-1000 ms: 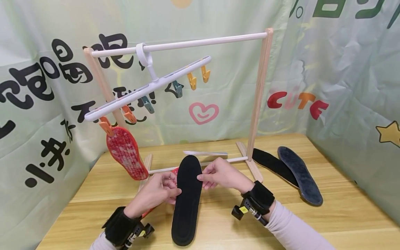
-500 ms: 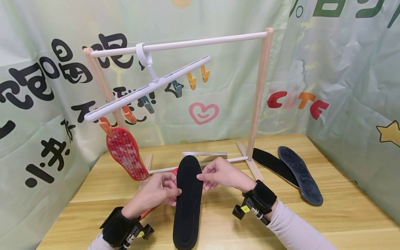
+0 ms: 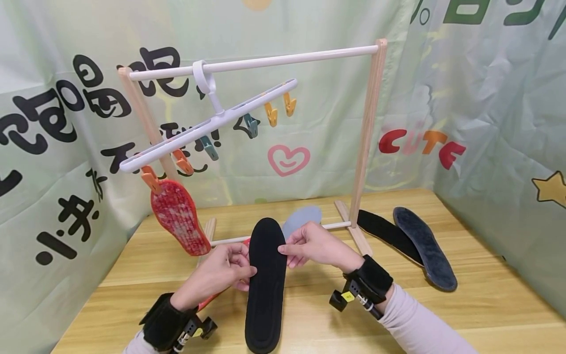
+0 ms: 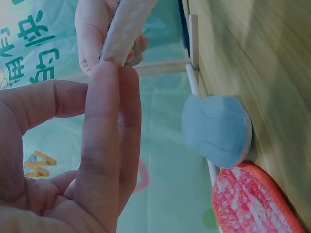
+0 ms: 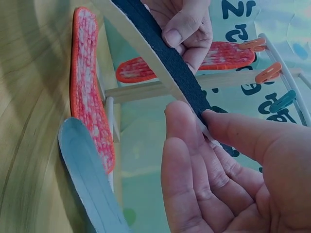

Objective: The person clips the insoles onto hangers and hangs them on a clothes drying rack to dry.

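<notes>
A long black insole (image 3: 265,295) is held up between both hands above the table, its dark face toward me. My left hand (image 3: 223,270) pinches its left edge, thumb in front and fingers behind. On the opposite edge, higher up, my right hand (image 3: 316,246) pinches it the same way. The right wrist view shows the insole's pale side (image 5: 141,39) under its dark layer. Behind the hands, a light blue-grey insole (image 3: 307,217) lies near the rack's lower rod, partly hidden. A red patterned insole (image 5: 90,92) beside it is mostly covered by my left hand in the head view.
A wooden rack (image 3: 367,137) carries a white hanger (image 3: 221,118) with orange, teal and yellow clips. One orange clip (image 3: 150,179) holds a red insole (image 3: 177,216) at the left. A black insole (image 3: 384,231) and a dark grey insole (image 3: 424,246) overlap on the table at right.
The blue-grey insole behind the hands, earlier seen edge-on as a thin strip, now shows its broad face. The hands and the black insole have barely moved.
</notes>
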`<state>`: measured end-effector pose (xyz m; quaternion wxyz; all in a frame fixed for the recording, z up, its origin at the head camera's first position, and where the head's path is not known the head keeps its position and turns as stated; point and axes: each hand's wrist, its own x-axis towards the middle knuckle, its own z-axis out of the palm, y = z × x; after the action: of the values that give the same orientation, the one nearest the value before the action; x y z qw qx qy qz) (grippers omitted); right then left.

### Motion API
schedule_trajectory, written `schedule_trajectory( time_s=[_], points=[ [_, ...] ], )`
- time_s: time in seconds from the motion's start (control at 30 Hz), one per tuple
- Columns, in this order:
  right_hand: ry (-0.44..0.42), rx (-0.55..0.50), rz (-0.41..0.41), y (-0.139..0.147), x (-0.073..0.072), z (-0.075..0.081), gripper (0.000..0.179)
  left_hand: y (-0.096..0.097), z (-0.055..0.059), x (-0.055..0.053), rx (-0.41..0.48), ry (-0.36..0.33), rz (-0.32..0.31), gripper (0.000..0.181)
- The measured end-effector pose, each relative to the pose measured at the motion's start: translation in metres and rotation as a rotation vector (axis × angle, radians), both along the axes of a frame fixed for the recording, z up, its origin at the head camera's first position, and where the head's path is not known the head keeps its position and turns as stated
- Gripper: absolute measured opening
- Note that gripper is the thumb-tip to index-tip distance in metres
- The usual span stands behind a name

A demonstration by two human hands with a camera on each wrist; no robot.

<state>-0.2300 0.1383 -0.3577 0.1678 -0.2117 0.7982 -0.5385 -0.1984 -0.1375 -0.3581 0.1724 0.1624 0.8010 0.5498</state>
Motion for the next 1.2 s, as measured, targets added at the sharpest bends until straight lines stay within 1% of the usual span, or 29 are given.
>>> schedule_trajectory(
  time_s=[0.57,0.93,1.2],
  points=[
    [0.012,-0.004,-0.002,-0.0008,-0.0006,0.0003,0.024,-0.0001,0.0007,-0.0003,-0.015,0.038,0.019,0.021],
    [0.070,0.006,-0.017,-0.0022,-0.0011,-0.0003,0.020,-0.0006,0.0012,-0.0012,0.023,0.032,0.025,0.026],
    [0.107,-0.012,-0.014,-0.0042,-0.0011,-0.0017,0.018,-0.0012,0.0001,-0.0016,0.028,0.040,0.037,0.026]
  ],
)
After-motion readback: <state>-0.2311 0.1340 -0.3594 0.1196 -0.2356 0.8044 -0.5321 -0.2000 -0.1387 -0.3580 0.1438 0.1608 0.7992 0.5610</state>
